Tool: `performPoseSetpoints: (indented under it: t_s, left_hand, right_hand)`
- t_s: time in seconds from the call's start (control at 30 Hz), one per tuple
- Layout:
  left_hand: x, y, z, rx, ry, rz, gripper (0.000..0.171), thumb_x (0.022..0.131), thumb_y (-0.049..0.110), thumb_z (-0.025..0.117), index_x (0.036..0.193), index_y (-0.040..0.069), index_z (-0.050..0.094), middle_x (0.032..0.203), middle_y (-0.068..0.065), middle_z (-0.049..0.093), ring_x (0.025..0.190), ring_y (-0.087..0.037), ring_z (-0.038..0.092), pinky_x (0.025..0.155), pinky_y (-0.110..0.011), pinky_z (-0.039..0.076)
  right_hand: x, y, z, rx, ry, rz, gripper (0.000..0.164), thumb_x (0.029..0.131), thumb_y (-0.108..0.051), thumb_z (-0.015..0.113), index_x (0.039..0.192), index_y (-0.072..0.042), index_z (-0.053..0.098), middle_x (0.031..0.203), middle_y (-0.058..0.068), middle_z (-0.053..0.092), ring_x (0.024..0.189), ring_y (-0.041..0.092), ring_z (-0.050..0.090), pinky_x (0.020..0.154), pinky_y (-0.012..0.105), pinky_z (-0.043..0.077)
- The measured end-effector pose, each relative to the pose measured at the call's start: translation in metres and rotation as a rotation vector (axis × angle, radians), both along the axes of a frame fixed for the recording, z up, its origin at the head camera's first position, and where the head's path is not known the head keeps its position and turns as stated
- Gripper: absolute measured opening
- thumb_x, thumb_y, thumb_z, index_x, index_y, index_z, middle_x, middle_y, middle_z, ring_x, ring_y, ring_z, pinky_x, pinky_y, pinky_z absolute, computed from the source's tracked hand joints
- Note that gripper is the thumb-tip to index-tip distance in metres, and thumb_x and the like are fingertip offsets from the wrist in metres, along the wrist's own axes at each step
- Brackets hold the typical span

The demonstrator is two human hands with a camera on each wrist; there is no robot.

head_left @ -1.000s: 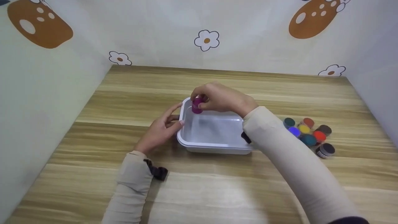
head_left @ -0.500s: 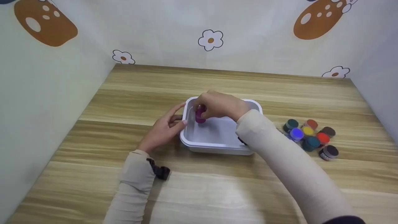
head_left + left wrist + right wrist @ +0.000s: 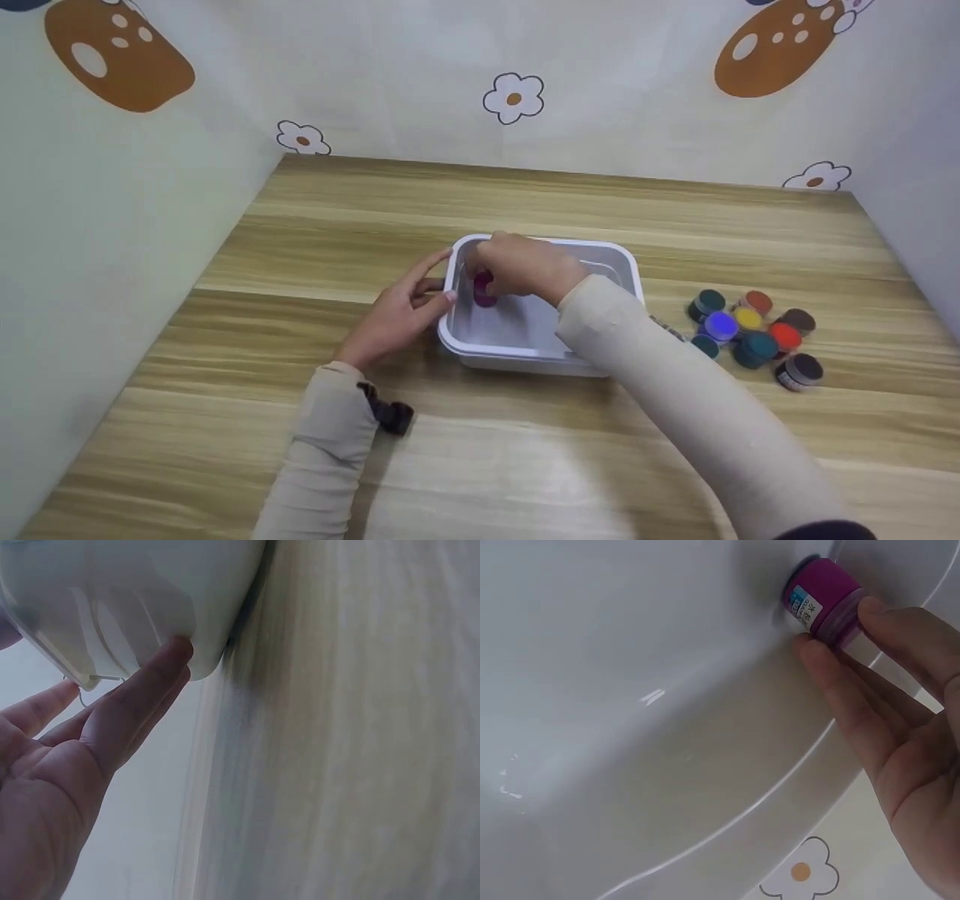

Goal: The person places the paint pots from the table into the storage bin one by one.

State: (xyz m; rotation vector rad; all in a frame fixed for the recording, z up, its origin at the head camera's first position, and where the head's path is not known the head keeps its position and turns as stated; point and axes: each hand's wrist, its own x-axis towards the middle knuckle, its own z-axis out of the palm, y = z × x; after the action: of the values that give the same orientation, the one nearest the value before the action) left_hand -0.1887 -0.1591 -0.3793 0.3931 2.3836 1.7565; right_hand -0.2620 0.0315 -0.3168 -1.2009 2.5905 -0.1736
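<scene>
My right hand (image 3: 525, 262) reaches down inside a white plastic tub (image 3: 540, 354). It pinches a small magenta paint jar (image 3: 486, 291) near the tub's left end. In the right wrist view, the thumb and fingers hold one end of that paint jar (image 3: 819, 596), and its other end is at the tub's floor. A printed label shows on its side. My left hand (image 3: 394, 319) touches the tub's left side, thumb and index fingertips right at the rim. Seen from the left wrist, extended fingers (image 3: 135, 705) lie against the outer wall of the tub (image 3: 142, 600).
Right of the tub, several small paint jars (image 3: 748, 321) with coloured tops stand in a cluster, partly behind the right sleeve. One dark-topped jar (image 3: 799, 372) stands at its near edge. A flower-patterned wall (image 3: 405, 90) rises behind the wooden table (image 3: 225, 360).
My right hand has lowered the magenta jar from rim height down into the tub. My left hand keeps its place on the tub's side. The whole view has shifted slightly.
</scene>
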Motion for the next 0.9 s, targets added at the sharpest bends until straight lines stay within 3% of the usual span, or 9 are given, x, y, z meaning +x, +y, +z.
performPoseSetpoints:
  t_s: [0.23,0.43,0.67,0.9]
  left_hand:
    - [0.0,0.001,0.0,-0.008,-0.025,0.01,0.065,0.099,0.025,0.061,0.156,0.021,0.031,0.139,-0.022,0.056,0.127,-0.033,0.057,0.104,-0.044,0.048]
    - [0.0,0.001,0.0,-0.009,-0.04,0.022,0.065,0.099,0.023,0.061,0.156,0.022,0.031,0.14,-0.023,0.054,0.127,-0.035,0.056,0.105,-0.045,0.047]
    - [0.0,0.001,-0.001,-0.016,-0.033,0.023,0.065,0.098,0.022,0.061,0.156,0.021,0.031,0.141,-0.022,0.054,0.128,-0.034,0.056,0.105,-0.045,0.048]
    - [0.0,0.001,0.0,-0.022,-0.032,0.025,0.065,0.099,0.023,0.062,0.156,0.02,0.032,0.142,-0.022,0.053,0.129,-0.034,0.055,0.106,-0.046,0.047]
  right_hand:
    - [0.001,0.008,0.012,-0.002,-0.063,-0.052,0.031,0.088,-0.005,0.071,0.119,-0.01,0.07,0.104,0.006,0.073,0.085,0.019,0.062,0.077,0.033,0.055]
    - [0.002,0.033,0.037,-0.165,-0.081,-0.075,0.033,0.088,-0.003,0.066,0.121,-0.003,0.067,0.116,0.012,0.07,0.105,0.026,0.066,0.094,0.039,0.054]
    - [0.013,0.091,0.058,-0.399,-0.042,-0.184,0.032,0.093,-0.008,0.066,0.123,-0.001,0.065,0.122,0.013,0.067,0.111,0.028,0.066,0.095,0.043,0.055]
    - [0.032,0.173,0.054,-0.539,0.025,-0.415,0.032,0.097,-0.016,0.064,0.126,-0.005,0.065,0.127,0.012,0.065,0.115,0.029,0.064,0.099,0.045,0.053]
